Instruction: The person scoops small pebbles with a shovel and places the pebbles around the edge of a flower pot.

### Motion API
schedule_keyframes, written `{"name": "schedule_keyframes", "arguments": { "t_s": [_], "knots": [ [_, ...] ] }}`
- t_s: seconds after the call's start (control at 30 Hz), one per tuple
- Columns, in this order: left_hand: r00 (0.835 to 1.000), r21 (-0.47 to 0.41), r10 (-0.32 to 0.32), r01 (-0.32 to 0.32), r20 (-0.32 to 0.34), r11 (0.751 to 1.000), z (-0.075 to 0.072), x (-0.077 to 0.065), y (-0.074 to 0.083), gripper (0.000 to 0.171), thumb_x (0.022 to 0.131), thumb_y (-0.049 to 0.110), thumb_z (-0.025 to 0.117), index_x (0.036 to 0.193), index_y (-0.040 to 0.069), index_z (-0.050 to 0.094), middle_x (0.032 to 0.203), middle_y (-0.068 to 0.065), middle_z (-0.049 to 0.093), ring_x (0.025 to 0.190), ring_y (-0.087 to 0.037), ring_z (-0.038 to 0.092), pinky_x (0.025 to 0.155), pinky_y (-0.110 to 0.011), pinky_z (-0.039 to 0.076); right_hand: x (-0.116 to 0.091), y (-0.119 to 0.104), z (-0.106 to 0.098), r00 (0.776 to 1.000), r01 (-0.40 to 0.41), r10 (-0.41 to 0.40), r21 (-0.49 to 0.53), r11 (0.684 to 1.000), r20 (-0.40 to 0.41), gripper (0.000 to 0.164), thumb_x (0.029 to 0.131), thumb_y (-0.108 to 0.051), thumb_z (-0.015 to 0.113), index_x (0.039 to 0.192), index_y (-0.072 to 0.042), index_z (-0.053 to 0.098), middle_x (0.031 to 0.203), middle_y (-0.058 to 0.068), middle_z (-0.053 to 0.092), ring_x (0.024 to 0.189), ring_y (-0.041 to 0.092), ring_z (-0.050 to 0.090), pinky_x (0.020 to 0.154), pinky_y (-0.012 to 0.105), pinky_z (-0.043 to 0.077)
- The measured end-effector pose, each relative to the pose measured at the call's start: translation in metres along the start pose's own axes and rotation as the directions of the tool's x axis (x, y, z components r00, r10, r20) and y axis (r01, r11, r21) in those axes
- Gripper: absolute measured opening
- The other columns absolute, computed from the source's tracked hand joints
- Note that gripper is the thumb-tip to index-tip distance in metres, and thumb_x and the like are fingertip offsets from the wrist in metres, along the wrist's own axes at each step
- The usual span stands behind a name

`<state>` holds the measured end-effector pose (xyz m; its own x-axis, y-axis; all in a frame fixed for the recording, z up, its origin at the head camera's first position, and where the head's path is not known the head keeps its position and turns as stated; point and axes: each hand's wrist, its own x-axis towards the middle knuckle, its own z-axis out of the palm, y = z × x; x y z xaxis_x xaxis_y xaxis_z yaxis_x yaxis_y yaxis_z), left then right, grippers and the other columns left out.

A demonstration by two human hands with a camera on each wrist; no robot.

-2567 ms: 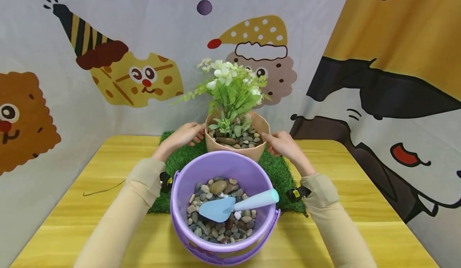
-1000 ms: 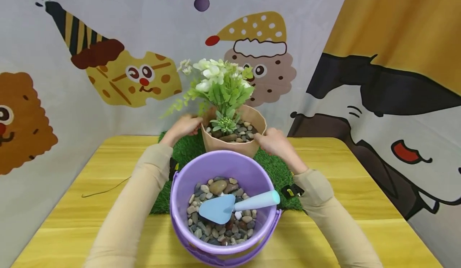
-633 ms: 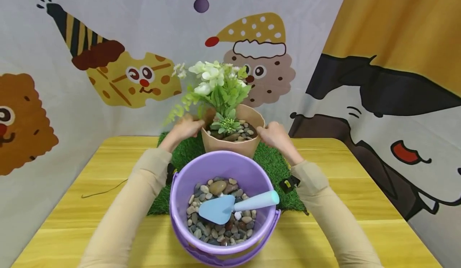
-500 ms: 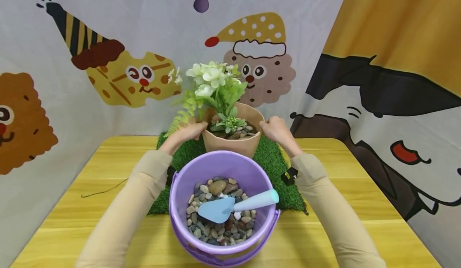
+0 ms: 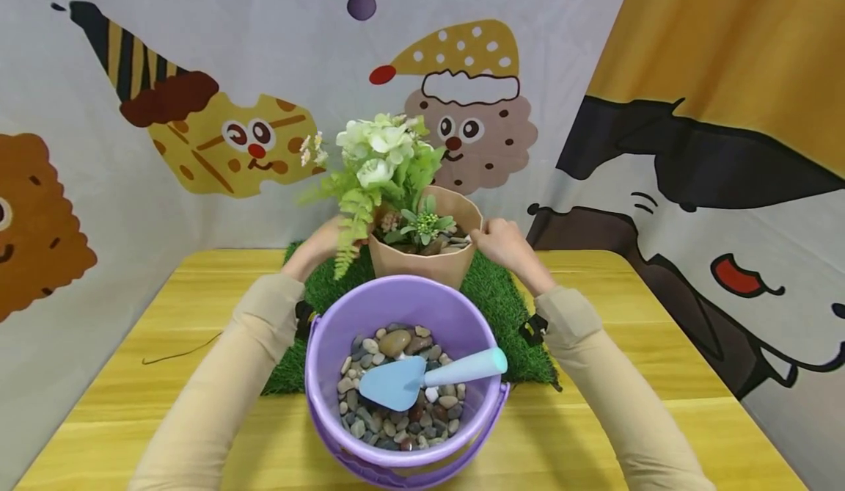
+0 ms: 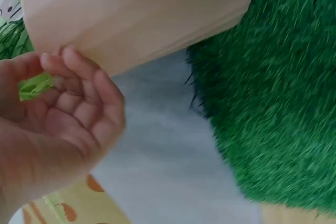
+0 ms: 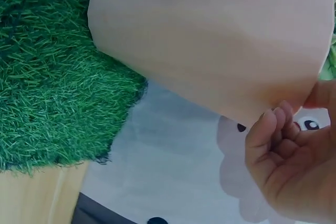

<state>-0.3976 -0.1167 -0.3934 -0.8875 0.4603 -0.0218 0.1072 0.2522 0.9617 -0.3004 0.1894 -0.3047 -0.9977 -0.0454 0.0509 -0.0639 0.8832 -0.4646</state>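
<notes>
A peach-coloured flowerpot [image 5: 422,267] with a wavy rim stands behind the purple bucket. White flowers and green leaves [image 5: 389,157] rise from it, with pebbles about their base. My right hand [image 5: 505,243] pinches the right rim, thumb on the inner side and curled fingers outside, as the right wrist view shows of the right hand [image 7: 294,156]. At the left rim my left hand [image 5: 322,247] holds the edge between thumb and fingertips. A hanging fern frond [image 5: 356,227] covers part of it. In the left wrist view, the left hand's [image 6: 68,114] fingers curl against the flowerpot [image 6: 131,19].
A purple bucket [image 5: 317,373] of pebbles [image 5: 389,428] stands in front of the pot, its handle hanging down. Across the pebbles lies a blue trowel [image 5: 396,382]. Artificial turf [image 5: 505,322] covers part of the wooden table [image 5: 634,432]. A thin wire [image 5: 181,353] lies at left.
Both hands have come onto the pot's rim. The pot has turned, its flowers and fern swinging left and toward me. Bucket and trowel keep their places on the table.
</notes>
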Motion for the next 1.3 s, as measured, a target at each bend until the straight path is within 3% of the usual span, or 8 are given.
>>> {"name": "schedule_keyframes", "arguments": {
  "t_s": [0.07, 0.27, 0.43, 0.7, 0.83, 1.0, 1.13, 1.3],
  "knots": [
    [0.994, -0.099, 0.099, -0.095, 0.034, 0.991, -0.002, -0.001, -0.006, 0.027, 0.089, 0.032, 0.054, 0.075, 0.011, 0.060, 0.058, 0.002, 0.053, 0.048, -0.013, 0.053, 0.044, -0.029, 0.047, 0.002, 0.000, 0.002, 1.000, 0.013, -0.013, 0.005, 1.000, 0.002, 0.033, 0.090, -0.028, 0.041, 0.059, -0.015, 0.040, 0.052, -0.002, 0.037, 0.046, 0.014, 0.035, 0.041, 0.023, 0.032],
    [0.989, -0.062, 0.139, -0.136, 0.058, 0.989, 0.010, -0.037, 0.033, 0.025, 0.089, 0.025, 0.055, 0.101, 0.004, 0.060, 0.072, -0.003, 0.058, 0.056, -0.011, 0.053, 0.049, -0.024, 0.048, 0.015, 0.004, 0.002, 0.999, 0.040, -0.040, 0.015, 0.999, -0.004, 0.027, 0.091, -0.023, 0.039, 0.068, -0.011, 0.048, 0.059, 0.002, 0.044, 0.051, 0.016, 0.041, 0.044, 0.024, 0.035],
    [0.999, 0.161, -0.052, 0.051, -0.001, 0.986, 0.027, -0.068, 0.079, 0.036, 0.093, 0.021, 0.041, 0.120, -0.003, 0.048, 0.073, 0.001, 0.056, 0.053, -0.005, 0.047, 0.051, -0.020, 0.046, 0.023, 0.008, 0.001, 0.998, 0.065, -0.065, -0.001, 0.998, -0.005, 0.024, 0.090, -0.022, 0.038, 0.077, -0.007, 0.052, 0.066, 0.005, 0.047, 0.057, 0.018, 0.044, 0.049, 0.025, 0.038],
    [0.995, 0.182, -0.074, 0.061, 0.063, 0.981, 0.035, -0.089, 0.077, 0.032, 0.094, 0.024, 0.039, 0.112, 0.000, 0.051, 0.066, 0.003, 0.044, 0.060, -0.010, 0.044, 0.058, -0.021, 0.044, -0.001, -0.005, -0.012, 0.997, 0.065, -0.057, -0.156, 0.986, 0.055, 0.033, 0.094, -0.038, 0.041, 0.079, -0.010, 0.049, 0.061, 0.003, 0.045, 0.048, 0.015, 0.041, 0.041, 0.026, 0.035],
    [0.996, 0.227, -0.043, 0.025, 0.077, 0.974, 0.039, -0.110, 0.073, 0.024, 0.095, 0.024, 0.039, 0.093, 0.003, 0.051, 0.067, -0.001, 0.043, 0.060, -0.014, 0.041, 0.059, -0.023, 0.040, -0.039, -0.027, -0.025, 0.981, 0.192, -0.182, -0.220, 0.956, 0.068, 0.024, 0.092, -0.031, 0.047, 0.097, -0.008, 0.051, 0.071, 0.004, 0.052, 0.054, 0.015, 0.047, 0.045, 0.025, 0.038],
    [0.990, 0.224, -0.026, -0.006, 0.137, 0.975, 0.044, -0.144, 0.077, 0.019, 0.095, 0.024, 0.041, 0.090, 0.005, 0.045, 0.075, -0.005, 0.046, 0.065, -0.016, 0.046, 0.061, -0.026, 0.044, -0.098, -0.056, -0.034, 0.867, 0.498, -0.454, -0.300, 0.814, 0.207, 0.016, 0.087, -0.028, 0.058, 0.092, -0.012, 0.056, 0.077, -0.003, 0.055, 0.059, 0.008, 0.048, 0.050, 0.020, 0.041],
    [0.993, 0.255, -0.029, -0.001, 0.112, 0.967, 0.047, -0.164, 0.082, 0.027, 0.094, 0.031, 0.047, 0.107, 0.007, 0.048, 0.091, -0.009, 0.053, 0.076, -0.018, 0.056, 0.068, -0.032, 0.051, -0.132, -0.072, -0.029, 0.756, 0.650, -0.521, -0.371, 0.663, 0.395, 0.025, 0.083, -0.040, 0.060, 0.086, -0.016, 0.056, 0.079, -0.007, 0.053, 0.065, 0.005, 0.047, 0.054, 0.018, 0.043],
    [0.997, 0.328, -0.007, -0.018, 0.076, 0.944, 0.052, -0.179, 0.085, 0.030, 0.093, 0.025, 0.048, 0.114, 0.004, 0.050, 0.095, -0.013, 0.057, 0.076, -0.016, 0.061, 0.064, -0.026, 0.055, -0.154, -0.081, -0.018, 0.719, 0.692, -0.452, -0.479, 0.541, 0.528, 0.037, 0.078, -0.050, 0.062, 0.089, -0.015, 0.058, 0.077, -0.006, 0.053, 0.071, 0.009, 0.050, 0.062, 0.025, 0.048]
  ]
}}
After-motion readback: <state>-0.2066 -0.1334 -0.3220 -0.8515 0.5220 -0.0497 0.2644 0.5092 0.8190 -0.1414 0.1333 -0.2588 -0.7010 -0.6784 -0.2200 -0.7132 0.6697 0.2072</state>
